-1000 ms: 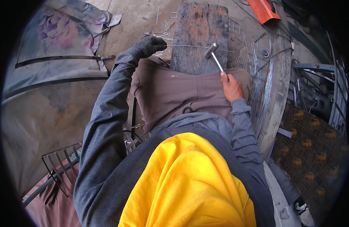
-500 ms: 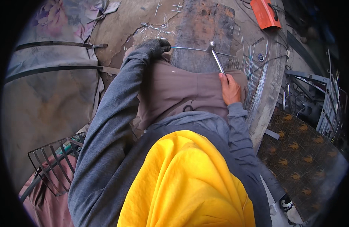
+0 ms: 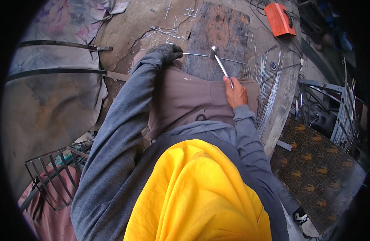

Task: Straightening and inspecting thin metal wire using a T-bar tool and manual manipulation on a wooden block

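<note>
Cracked floor [image 3: 120,36], wires [image 3: 274,90] beside plank [image 3: 223,30].

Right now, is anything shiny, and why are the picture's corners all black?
In the head view, the hammer and thin metal rods glint; in the head view, the fisheye lens's round image leaves the corners black; there too, the upper right is dim.
</note>
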`<state>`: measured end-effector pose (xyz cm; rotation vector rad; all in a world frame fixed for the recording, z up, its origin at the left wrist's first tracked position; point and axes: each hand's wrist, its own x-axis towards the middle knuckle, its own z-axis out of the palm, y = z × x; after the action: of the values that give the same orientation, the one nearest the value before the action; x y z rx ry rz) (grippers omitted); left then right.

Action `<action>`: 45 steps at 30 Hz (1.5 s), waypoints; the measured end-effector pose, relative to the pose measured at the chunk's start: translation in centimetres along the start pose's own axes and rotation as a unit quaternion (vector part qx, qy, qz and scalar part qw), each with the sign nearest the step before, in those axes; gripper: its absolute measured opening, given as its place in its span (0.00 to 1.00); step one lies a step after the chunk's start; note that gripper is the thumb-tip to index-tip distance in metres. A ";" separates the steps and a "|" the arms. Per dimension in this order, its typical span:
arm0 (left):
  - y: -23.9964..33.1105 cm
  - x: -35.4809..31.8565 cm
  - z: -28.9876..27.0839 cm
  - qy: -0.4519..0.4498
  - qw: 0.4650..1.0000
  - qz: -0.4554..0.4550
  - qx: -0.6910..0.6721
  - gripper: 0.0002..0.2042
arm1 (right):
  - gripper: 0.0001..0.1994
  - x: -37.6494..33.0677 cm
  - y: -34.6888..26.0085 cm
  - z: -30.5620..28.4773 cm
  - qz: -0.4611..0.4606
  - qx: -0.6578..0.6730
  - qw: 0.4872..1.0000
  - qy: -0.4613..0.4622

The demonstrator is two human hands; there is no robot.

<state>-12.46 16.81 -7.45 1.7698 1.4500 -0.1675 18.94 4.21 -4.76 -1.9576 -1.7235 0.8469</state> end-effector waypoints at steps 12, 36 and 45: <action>-0.9 0.7 0.5 0.011 1.000 0.002 0.018 0.19 | 0.24 0.1 -1.2 0.3 0.004 -0.042 0.998 -0.042; -0.7 0.4 0.3 0.038 0.999 -0.020 -0.024 0.15 | 0.23 -0.5 0.2 -1.5 0.070 -0.020 0.997 0.019; -1.3 0.8 0.6 0.043 0.997 0.013 -0.067 0.11 | 0.24 -1.2 -2.4 -4.2 0.042 0.022 0.997 0.062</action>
<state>-13.12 16.99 -8.91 1.7026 1.4641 0.0197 19.91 3.79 0.11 -2.0212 -1.5495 0.7678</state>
